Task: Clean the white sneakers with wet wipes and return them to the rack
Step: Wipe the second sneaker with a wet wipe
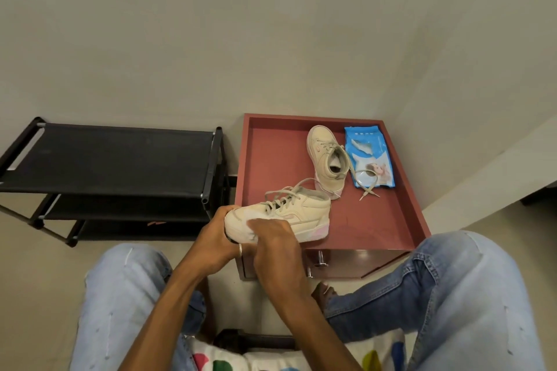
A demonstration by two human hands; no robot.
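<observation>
My left hand point(215, 239) grips the toe of a white high-top sneaker point(297, 215), held over the front left corner of the red cabinet top. My right hand point(275, 245) presses a white wet wipe point(249, 224) against the sneaker's toe side, fingers curled round the wipe. The second white sneaker point(325, 156) lies on the red cabinet top point(271, 159), toe pointing away, laces loose. A blue wet wipes pack point(369, 156) lies right of it. The black shoe rack point(111, 156) stands at left, its top shelf bare.
The red cabinet has a raised rim and a drawer with metal handles point(319, 262) facing me. My knees in blue jeans point(452, 289) flank it. Walls close in behind and to the right. A colourful patterned cloth point(271, 361) lies under me.
</observation>
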